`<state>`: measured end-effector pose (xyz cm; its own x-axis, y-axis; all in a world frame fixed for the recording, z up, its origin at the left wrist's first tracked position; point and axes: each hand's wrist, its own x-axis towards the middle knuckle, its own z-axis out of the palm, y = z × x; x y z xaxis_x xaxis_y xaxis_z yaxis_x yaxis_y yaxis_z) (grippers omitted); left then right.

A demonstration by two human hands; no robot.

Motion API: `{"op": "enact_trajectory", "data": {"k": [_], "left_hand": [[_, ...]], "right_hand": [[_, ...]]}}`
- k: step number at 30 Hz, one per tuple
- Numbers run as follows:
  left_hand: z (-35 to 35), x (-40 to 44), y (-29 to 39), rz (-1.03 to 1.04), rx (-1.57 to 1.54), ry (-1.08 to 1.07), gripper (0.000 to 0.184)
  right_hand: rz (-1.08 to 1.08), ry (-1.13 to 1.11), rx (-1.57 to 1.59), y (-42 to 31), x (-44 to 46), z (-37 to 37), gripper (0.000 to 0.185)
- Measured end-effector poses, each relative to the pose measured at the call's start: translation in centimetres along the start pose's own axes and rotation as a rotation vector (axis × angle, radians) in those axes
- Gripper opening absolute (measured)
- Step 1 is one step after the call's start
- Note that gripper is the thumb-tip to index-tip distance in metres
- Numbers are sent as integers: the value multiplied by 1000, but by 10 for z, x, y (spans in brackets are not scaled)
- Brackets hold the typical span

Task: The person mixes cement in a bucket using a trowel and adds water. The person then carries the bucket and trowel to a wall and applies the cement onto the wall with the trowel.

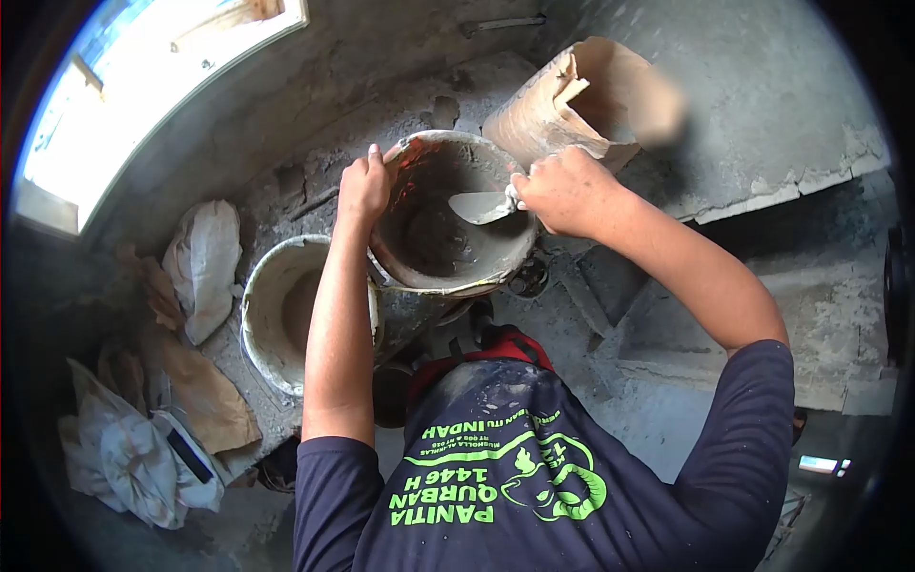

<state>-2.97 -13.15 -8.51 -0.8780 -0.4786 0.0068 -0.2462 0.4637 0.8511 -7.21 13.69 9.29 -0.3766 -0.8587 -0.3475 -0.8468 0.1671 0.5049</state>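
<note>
1. The trowel [477,207], at the centre of the frame, has its blade over the mouth of the large bucket [446,286]. The blade looks thin, stiff and light; mortar clinging near the handle would make it gritty, perhaps slippery. The handle is the place to hold, clear of the blade's edge.
2. The right hand [564,194] is wrapped around that handle, fingers curled in a fist.
3. The large bucket, grey-crusted inside, is likely heavier and rough-rimmed; its rim offers the best hold.
4. The left hand [365,191] lies at the rim's upper left; I cannot tell whether its fingers pinch the rim, since their undersides are hidden.
5. Left of centre, just beside it, stands a smaller bucket [255,348].
6. Farther out, a torn paper sack [534,107] lies upper right, and a soft white sack [205,267] left.
</note>
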Motion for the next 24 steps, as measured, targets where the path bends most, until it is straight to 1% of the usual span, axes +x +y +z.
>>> {"op": "enact_trajectory", "data": {"k": [1,2,3,4,5,6,8,9,11,12,14,15,17,18,20,22,24], "left_hand": [[1,6,-2,-16,8,10,65],[3,8,-6,-35,16,15,65],[3,3,-2,-8,24,67,66],[5,3,-7,-22,17,75,66],[8,7,-11,-20,42,56,66],[7,9,-10,-10,71,34,66],[7,8,-10,2,84,23,66],[5,8,-9,10,96,13,65],[10,10,-17,54,157,31,65],[14,13,-22,98,211,47,64],[17,17,-28,118,237,67,63],[17,15,-29,121,255,85,63],[18,12,-28,122,287,80,62],[14,12,-24,119,306,81,61],[0,-2,4,-24,230,53,59],[-3,-12,17,-85,304,121,59],[-8,-16,15,-216,396,82,61]], "right_hand": [[23,30,103,2,-2,2,34],[4,28,95,2,-1,2,34],[96,25,130,2,-2,-5,23],[191,24,165,3,-2,-8,14],[136,-24,81,10,3,-1,18],[135,-22,81,11,3,-2,18],[202,45,195,14,2,-5,20],[205,51,198,16,5,-9,20],[195,-170,145,20,9,-17,22],[209,-165,154,21,7,-16,22],[218,-40,229,24,5,-15,21],[223,-32,240,27,3,-13,21],[270,-98,208,36,-1,-10,26],[270,-81,210,41,-9,-7,26],[322,240,439,53,-38,4,28],[317,489,675,57,-71,18,32],[415,420,1230,59,-99,62,31]]}}
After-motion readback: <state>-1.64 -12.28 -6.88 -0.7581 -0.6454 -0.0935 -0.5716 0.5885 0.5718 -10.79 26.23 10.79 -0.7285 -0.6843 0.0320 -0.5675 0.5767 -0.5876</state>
